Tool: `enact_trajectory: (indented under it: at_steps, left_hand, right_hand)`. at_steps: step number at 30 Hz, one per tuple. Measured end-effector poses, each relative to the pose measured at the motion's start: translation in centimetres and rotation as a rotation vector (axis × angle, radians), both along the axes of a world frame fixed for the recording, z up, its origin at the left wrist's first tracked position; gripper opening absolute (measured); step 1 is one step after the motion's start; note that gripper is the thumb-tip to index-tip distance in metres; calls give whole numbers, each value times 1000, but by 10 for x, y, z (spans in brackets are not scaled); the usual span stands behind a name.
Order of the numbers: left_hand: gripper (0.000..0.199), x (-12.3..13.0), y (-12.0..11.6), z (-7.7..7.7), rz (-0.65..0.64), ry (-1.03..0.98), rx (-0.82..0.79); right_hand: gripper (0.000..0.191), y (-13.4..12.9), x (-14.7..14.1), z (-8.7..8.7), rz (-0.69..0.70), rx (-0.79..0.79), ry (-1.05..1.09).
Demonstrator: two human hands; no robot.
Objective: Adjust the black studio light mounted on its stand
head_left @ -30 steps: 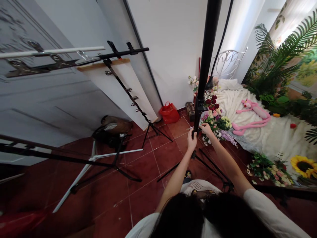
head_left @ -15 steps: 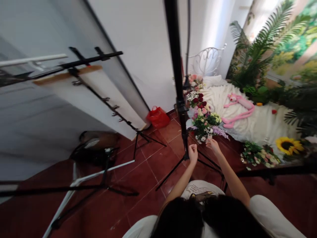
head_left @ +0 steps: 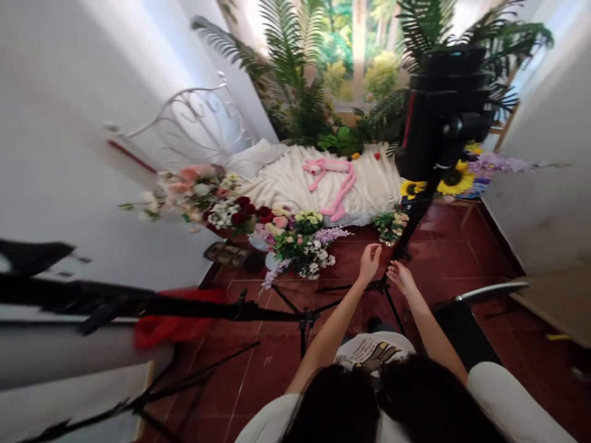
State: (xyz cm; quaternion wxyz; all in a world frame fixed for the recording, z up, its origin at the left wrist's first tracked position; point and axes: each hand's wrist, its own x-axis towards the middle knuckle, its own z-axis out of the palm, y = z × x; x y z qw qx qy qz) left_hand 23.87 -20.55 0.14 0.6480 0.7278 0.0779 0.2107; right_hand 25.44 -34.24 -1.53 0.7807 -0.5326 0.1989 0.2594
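Observation:
My left hand [head_left: 370, 262] and my right hand [head_left: 401, 277] are in front of my body, a small gap between them. Both have curled fingers; anything in them is too small to make out. Just beyond them is the lower part of a black stand [head_left: 418, 212], its head [head_left: 446, 117] rising at the upper right. Past my left hand lie bunches of artificial flowers [head_left: 295, 246] beside a bed with a cream cloth [head_left: 277, 175]. A pink plush toy [head_left: 339, 184] rests on the cloth.
A black stand arm [head_left: 194, 304] crosses the left side, over a red bag [head_left: 175, 329]. Tripod legs [head_left: 302, 335] stand on the red tiles. Palm leaves [head_left: 295, 74] rise behind the bed. Sunflowers [head_left: 455, 178] and a wooden board [head_left: 558, 301] are at the right.
The view has swung right, bringing the bed to the middle and the black stand's head into sight. My hands stay close together, fingers still curled, my right hand now slightly lower than my left.

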Motion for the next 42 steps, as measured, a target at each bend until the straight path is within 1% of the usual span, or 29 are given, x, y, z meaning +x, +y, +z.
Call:
enact_trajectory:
  at_steps: [2, 3, 5, 7, 11, 14, 17, 20, 22, 25, 28, 30, 32, 34, 35, 37, 38, 39, 40, 41, 42]
  left_hand:
    - [36, 17, -21, 5, -118, -47, 30]
    - [37, 25, -30, 6, -157, -61, 36]
    - [41, 39, -44, 7, -195, -58, 33]
    - [42, 50, -53, 6, -210, -14, 19]
    - [40, 57, -58, 5, -227, 96, -3]
    - [40, 56, -58, 4, -222, 111, -19]
    - [42, 56, -59, 1, -207, 99, -39]
    - [45, 57, -61, -3, -170, 98, -54]
    - [46, 57, -63, -4, -152, 104, -54]
    - [46, 56, -64, -2, -158, 107, -34]
    - [44, 54, -64, 1, -159, 87, -16]
    - [42, 53, -64, 4, -155, 70, -14]
    - [42, 53, -64, 5, -159, 55, -13]
    - [43, 53, -64, 5, -156, 50, -9]
    - [44, 53, -64, 5, -152, 54, -6]
    - [45, 54, -64, 4, -148, 66, -1]
    - [45, 54, -64, 4, -148, 72, 1]
    - [45, 54, -64, 3, -151, 75, 3]
    - [44, 53, -64, 2, -156, 75, 5]
    - [44, 53, -63, 0, -163, 68, 5]
    - [44, 51, -62, -2, -172, 54, 2]
  right_hand:
    - [21, -18, 1, 10, -46, 61, -6]
    - [25, -25, 1, 15, -57, 89, -7]
    - [32, -34, 3, 25, -54, 141, 4]
    - [33, -39, 6, 33, -38, 190, 40]
    - [26, -42, 8, 41, -29, 331, 125]
    - [20, -44, 10, 43, -69, 470, 180]
    - [12, -46, 14, 42, -113, 494, 166]
    - [7, -46, 17, 39, -119, 401, 74]
    - [10, -45, 17, 38, -114, 258, -58]
    - [22, -46, 14, 36, -75, -90, -339]
    - [30, -52, 14, 41, 44, -422, -509]
    - [32, -56, 19, 54, 80, -552, -580]
    - [39, -55, 28, 78, 37, -558, -705]
    - [56, -49, 40, 113, -23, -443, -894]
    - [62, -44, 47, 134, -39, -418, -996]
    - [71, -32, 58, 173, -38, -438, -1147]
    - [72, -26, 63, 189, -37, -462, -1187]
    - [72, -21, 66, 201, -35, -491, -1214]
    - [70, -17, 68, 207, -29, -522, -1227]
    - [68, -14, 70, 208, -19, -553, -1231]
    - [65, -13, 70, 204, -4, -584, -1227]
